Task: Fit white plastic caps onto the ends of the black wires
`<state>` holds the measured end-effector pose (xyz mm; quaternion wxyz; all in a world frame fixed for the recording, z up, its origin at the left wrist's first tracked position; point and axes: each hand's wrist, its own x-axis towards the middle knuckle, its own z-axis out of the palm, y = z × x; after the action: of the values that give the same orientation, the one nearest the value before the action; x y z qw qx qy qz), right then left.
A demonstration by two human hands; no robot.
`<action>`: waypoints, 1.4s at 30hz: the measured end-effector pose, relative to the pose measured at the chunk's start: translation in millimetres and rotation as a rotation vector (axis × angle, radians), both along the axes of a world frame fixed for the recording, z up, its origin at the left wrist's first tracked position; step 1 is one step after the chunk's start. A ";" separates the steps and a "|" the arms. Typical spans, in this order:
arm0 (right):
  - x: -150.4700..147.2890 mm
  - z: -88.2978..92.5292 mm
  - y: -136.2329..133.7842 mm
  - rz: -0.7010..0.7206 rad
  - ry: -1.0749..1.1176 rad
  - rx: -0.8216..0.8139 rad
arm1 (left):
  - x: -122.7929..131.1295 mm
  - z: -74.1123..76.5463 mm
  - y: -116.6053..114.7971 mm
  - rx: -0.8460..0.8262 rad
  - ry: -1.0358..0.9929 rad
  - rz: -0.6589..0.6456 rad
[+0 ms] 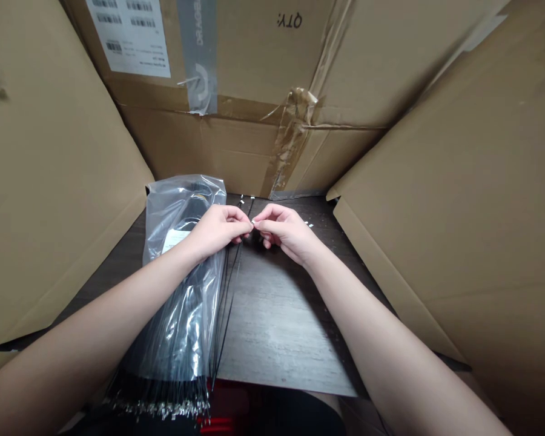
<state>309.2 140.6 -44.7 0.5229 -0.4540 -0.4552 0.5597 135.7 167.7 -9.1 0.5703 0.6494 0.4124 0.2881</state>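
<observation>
My left hand (222, 229) and my right hand (285, 231) meet above the middle of the table, thumbs and forefingers pinched. A tiny white connector (253, 222) shows between the fingertips, gripped by my right hand. My left fingers close on what looks like the end of a thin black wire; the tip itself is hidden. Several thin black wires (227, 297) run down the table below my left hand. Beside them lies a clear plastic bag (158, 209) full of black wires, under my left forearm. Bare metal wire ends (163, 407) stick out of its near end.
Cardboard walls (36, 169) enclose the dark table (272, 339) at the left, right and back. Small white connectors (309, 225) lie behind my right hand. More white-ended wires (242, 201) lie near the back wall. Something red (227, 406) shows below the table's front edge.
</observation>
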 end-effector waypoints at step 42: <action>0.7 -2.0 0.7 0.001 -0.013 0.006 | 0.6 3.7 -2.2 -0.015 0.032 0.014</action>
<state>309.8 141.3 -46.7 0.5211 -0.4557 -0.4606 0.5555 136.3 165.5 -5.5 0.5665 0.6468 0.4280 0.2786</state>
